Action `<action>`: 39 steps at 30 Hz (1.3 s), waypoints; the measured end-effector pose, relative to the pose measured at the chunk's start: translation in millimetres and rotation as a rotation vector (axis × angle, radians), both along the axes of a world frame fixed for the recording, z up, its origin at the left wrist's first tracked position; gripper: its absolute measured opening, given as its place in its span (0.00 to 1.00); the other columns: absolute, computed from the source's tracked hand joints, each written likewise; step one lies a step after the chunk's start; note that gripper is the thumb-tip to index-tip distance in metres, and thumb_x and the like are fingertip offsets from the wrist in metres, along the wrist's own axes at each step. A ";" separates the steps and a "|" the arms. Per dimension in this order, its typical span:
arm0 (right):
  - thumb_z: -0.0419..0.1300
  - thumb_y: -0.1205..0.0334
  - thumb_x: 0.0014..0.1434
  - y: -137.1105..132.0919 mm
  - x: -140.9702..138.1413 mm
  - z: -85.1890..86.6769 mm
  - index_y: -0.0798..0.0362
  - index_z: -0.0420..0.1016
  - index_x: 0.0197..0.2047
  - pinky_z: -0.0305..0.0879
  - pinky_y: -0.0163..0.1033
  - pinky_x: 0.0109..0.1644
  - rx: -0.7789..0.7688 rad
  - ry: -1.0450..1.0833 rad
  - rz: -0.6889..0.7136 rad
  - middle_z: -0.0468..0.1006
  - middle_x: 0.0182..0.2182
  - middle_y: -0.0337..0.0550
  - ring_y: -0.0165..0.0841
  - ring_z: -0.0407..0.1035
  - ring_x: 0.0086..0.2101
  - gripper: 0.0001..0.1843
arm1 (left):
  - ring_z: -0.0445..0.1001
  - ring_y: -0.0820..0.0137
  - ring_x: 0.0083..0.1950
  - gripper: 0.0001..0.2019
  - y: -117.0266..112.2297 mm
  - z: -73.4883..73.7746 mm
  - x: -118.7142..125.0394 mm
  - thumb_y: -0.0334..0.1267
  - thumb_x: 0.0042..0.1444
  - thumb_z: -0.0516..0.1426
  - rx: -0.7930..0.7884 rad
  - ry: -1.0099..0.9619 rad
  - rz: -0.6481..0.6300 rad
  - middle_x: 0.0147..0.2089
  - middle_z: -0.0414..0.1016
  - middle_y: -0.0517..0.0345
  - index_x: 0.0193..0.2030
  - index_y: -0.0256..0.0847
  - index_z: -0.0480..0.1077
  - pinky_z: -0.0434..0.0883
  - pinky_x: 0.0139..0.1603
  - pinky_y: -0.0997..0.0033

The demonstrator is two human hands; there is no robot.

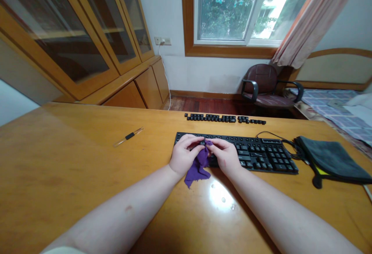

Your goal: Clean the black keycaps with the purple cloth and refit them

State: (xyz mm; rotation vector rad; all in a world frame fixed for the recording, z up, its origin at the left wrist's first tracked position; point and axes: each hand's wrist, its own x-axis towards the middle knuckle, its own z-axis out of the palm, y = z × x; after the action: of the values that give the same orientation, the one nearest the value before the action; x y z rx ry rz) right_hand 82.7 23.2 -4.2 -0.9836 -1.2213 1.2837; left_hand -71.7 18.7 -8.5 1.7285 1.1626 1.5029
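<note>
Both my hands meet over the left part of a black keyboard (261,155) on the wooden desk (72,169). My left hand (183,155) is closed in a pinch, and a small dark piece shows at its fingertips; what it is I cannot make out. My right hand (226,155) is closed on a purple cloth (197,169), which wraps over its fingertips and hangs down between the two hands onto the desk. The keyboard's left keys are hidden behind my hands.
A row of loose black keycaps (225,118) lies behind the keyboard. A slim clear-and-black tool (128,136) lies to the left. A dark folded cloth (334,159) and the keyboard cable (276,136) sit at the right. An armchair (267,87), cabinets and a bed stand beyond the desk.
</note>
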 end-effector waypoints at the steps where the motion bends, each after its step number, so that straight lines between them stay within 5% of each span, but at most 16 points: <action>1: 0.66 0.56 0.46 0.2 0.0 0.4 0.53 0.80 0.34 0.66 0.35 0.27 -0.011 -0.001 -0.002 0.77 0.24 0.39 0.27 0.66 0.21 0.12 | 0.71 0.71 0.39 0.10 -0.4 1.2 0.0 0.34 0.50 0.60 0.003 0.002 -0.007 0.38 0.70 0.56 0.41 0.44 0.76 0.71 0.42 0.71; 9: 0.59 0.53 0.55 -1.3 1.4 0.7 0.52 0.80 0.37 0.67 0.36 0.29 0.081 -0.074 -0.030 0.76 0.24 0.40 0.29 0.67 0.23 0.14 | 0.72 0.69 0.41 0.09 -0.2 0.1 0.8 0.34 0.46 0.63 -0.003 -0.044 0.008 0.38 0.72 0.55 0.37 0.42 0.76 0.71 0.43 0.69; 16: 0.61 0.57 0.54 -1.2 3.5 -5.4 0.45 0.80 0.41 0.69 0.39 0.41 0.242 -0.194 0.041 0.80 0.36 0.42 0.34 0.72 0.36 0.11 | 0.72 0.70 0.34 0.10 0.4 -8.3 -1.2 0.38 0.41 0.66 -0.065 -0.017 0.038 0.31 0.73 0.58 0.31 0.40 0.73 0.70 0.39 0.69; 26: 0.66 0.60 0.46 1.5 6.2 2.3 0.49 0.81 0.29 0.69 0.40 0.42 0.182 -0.095 0.101 0.80 0.29 0.42 0.35 0.73 0.33 0.05 | 0.76 0.66 0.38 0.12 -3.4 -3.8 -1.1 0.40 0.37 0.68 -0.072 -0.041 0.006 0.31 0.74 0.57 0.27 0.39 0.71 0.72 0.43 0.65; 33: 0.65 0.56 0.46 0.5 1.7 3.2 0.53 0.78 0.26 0.66 0.36 0.29 0.019 -0.051 0.049 0.75 0.20 0.38 0.29 0.67 0.22 0.09 | 0.77 0.65 0.39 0.10 -3.2 -4.5 0.3 0.38 0.37 0.68 -0.052 -0.024 0.047 0.31 0.75 0.56 0.27 0.40 0.74 0.73 0.47 0.62; 39: 0.67 0.55 0.44 -2.2 -1.2 4.1 0.52 0.78 0.29 0.68 0.36 0.31 -0.016 -0.005 0.056 0.79 0.27 0.41 0.31 0.70 0.27 0.10 | 0.76 0.68 0.38 0.08 -2.5 -2.3 -0.5 0.37 0.40 0.66 0.005 0.006 0.061 0.32 0.76 0.56 0.30 0.41 0.76 0.73 0.49 0.62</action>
State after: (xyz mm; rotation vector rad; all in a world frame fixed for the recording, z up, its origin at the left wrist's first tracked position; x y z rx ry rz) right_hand 81.5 21.0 0.0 -0.9706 -1.2517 1.3371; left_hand -72.2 16.3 -10.8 1.7156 1.2253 1.5384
